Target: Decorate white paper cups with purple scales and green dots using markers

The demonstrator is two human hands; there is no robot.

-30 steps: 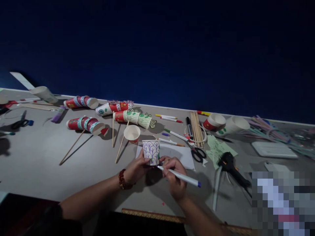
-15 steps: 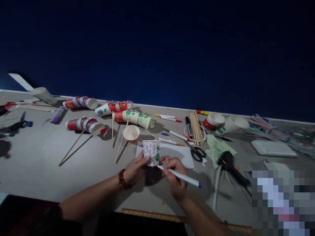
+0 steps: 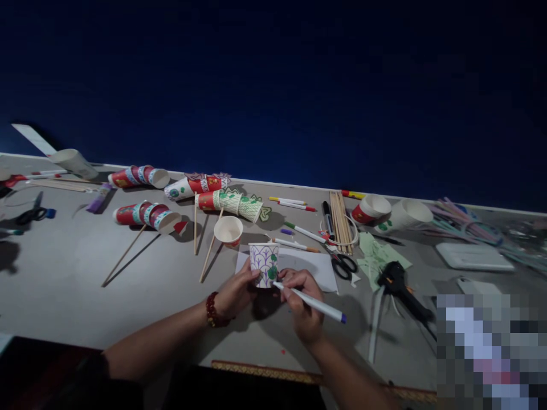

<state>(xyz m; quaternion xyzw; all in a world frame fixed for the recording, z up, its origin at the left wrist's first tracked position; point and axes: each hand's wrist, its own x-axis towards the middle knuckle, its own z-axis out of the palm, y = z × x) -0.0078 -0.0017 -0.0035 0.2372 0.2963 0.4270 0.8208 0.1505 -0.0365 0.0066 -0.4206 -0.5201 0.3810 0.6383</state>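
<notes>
My left hand [image 3: 236,289] grips a white paper cup [image 3: 262,263] from its left side, the thumb on its front. Purple scale-like lines and green blotches cover the cup's wall. In my right hand [image 3: 304,302] is a white marker [image 3: 321,306] with a purple end, its tip touching or very near the cup's lower right. The right fingers also sit close to the cup's side; whether they touch it I cannot tell. A sheet of white paper [image 3: 314,267] lies under and behind the hands. Just beyond stands another paper cup [image 3: 228,230].
Decorated cup figures on sticks [image 3: 145,216] lie to the left and behind. Further right are several loose markers [image 3: 304,232], wooden sticks [image 3: 339,225], black scissors [image 3: 343,266], crumpled green paper [image 3: 376,253], a glue gun [image 3: 404,290] and more cups [image 3: 408,215].
The marker's tip has moved slightly up and its purple end a little left. The cup has shifted slightly right, still in my left hand.
</notes>
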